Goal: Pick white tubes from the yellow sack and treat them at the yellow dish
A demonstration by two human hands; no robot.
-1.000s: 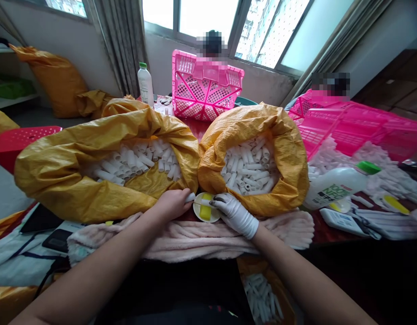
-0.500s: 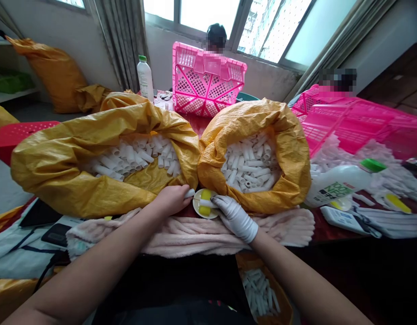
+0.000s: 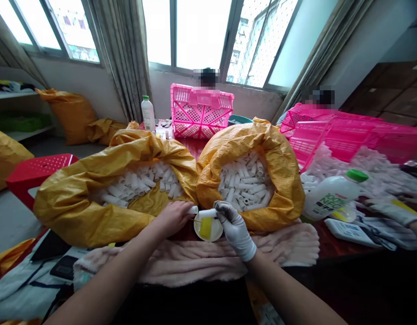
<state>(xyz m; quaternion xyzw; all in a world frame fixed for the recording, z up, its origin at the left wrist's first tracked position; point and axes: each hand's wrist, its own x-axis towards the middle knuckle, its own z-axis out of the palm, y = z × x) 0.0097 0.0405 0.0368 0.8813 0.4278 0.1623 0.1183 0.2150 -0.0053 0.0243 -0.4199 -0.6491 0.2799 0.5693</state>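
My bare left hand (image 3: 175,219) closes around a short white plastic tube (image 3: 193,210), one end of which sticks out to the right. In its white glove, my right hand (image 3: 231,225) pinches another white tube (image 3: 207,213), held level above a small round dish (image 3: 217,231) with a yellow pad (image 3: 206,228) inside. The two tubes' ends face each other, close together. A thin dark line shows by the left fingers, too small to make out. Beyond my hands, a left yellow sack (image 3: 76,198) and a right yellow sack (image 3: 286,189) stand open, both holding many white tubes.
A pink towel (image 3: 194,262) lies along the near table edge. On the right are a green-capped bottle (image 3: 330,196), a white box (image 3: 350,232) and a co-worker's gloved hand (image 3: 394,211). Pink baskets (image 3: 201,113) stand behind the sacks; a red stool (image 3: 42,171) is left.
My right hand has raised its tube from the yellow pad to just above it, towards the tube in my left hand. The view has tilted up, and a co-worker's hand has appeared at right.
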